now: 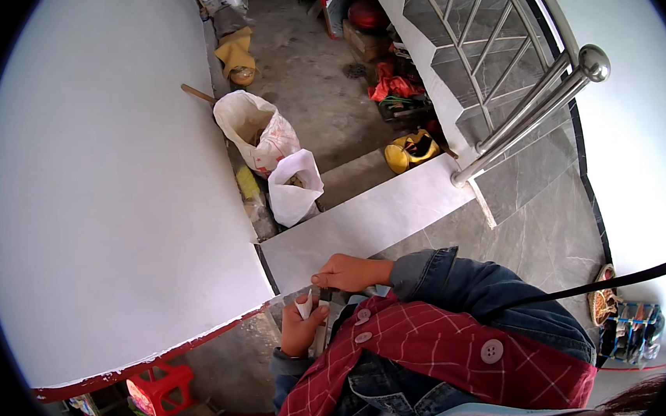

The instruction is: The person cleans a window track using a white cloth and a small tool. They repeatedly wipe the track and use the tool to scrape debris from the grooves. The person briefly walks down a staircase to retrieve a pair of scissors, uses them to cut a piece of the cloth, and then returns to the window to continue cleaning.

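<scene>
Both my hands are close together in front of my red checked apron, near the lower middle of the view. My left hand (302,328) is shut on a white object (305,306), too small to name, that points up between thumb and fingers. A long pale strip (321,332) runs beside that thumb. Just above and to the right, my right hand (345,272) has its fingers closed at the top of a small dark item (324,294); what this item is cannot be told. Beyond my hands lies a pale stone step edge (363,220).
A white bag (295,188) and a larger woven sack (259,133) stand by the left wall. A yellow bag (411,151) sits beside the step, left of a metal stair railing (526,122). A red plastic stool (161,390) is at lower left, a shoe rack (630,332) at right.
</scene>
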`<state>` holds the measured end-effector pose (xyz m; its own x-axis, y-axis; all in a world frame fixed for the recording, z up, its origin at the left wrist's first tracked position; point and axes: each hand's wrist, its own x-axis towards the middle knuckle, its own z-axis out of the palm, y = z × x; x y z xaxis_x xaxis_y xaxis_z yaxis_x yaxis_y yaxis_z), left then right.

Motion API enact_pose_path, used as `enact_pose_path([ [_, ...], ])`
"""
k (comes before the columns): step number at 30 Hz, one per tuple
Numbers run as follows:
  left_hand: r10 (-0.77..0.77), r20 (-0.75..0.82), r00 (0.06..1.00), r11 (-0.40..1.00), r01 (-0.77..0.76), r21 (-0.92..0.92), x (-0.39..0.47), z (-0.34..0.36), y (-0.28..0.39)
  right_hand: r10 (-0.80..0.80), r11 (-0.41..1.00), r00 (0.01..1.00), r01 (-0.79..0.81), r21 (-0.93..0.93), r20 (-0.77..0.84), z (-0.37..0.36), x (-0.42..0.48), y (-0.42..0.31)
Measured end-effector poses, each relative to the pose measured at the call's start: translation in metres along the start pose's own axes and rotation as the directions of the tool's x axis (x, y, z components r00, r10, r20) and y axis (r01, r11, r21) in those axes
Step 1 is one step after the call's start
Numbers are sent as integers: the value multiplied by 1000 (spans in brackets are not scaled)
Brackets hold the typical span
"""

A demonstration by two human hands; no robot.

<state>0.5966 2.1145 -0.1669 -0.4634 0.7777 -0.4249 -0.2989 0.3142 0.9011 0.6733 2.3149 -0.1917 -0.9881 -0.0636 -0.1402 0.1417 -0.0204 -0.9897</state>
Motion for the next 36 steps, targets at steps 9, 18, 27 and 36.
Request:
enact_pose_path([
  [9, 17, 102, 995, 988, -1, -156, 6, -12, -13, 114, 985, 989, -101, 138, -90, 19, -5, -3],
  [18, -21, 279, 960, 981, 73, -178, 57, 19, 5, 137, 989, 967, -120, 89, -216, -20, -11, 3],
  [27, -68, 261, 963, 984, 108, -142, 163, 77, 52, 100, 974, 976, -57, 220, -191, -144, -3, 13],
  [36, -281, 148, 948, 959, 284, -5, 286, 167, 80, 20, 992, 960, -55, -116, -281, -300, -17, 56],
])
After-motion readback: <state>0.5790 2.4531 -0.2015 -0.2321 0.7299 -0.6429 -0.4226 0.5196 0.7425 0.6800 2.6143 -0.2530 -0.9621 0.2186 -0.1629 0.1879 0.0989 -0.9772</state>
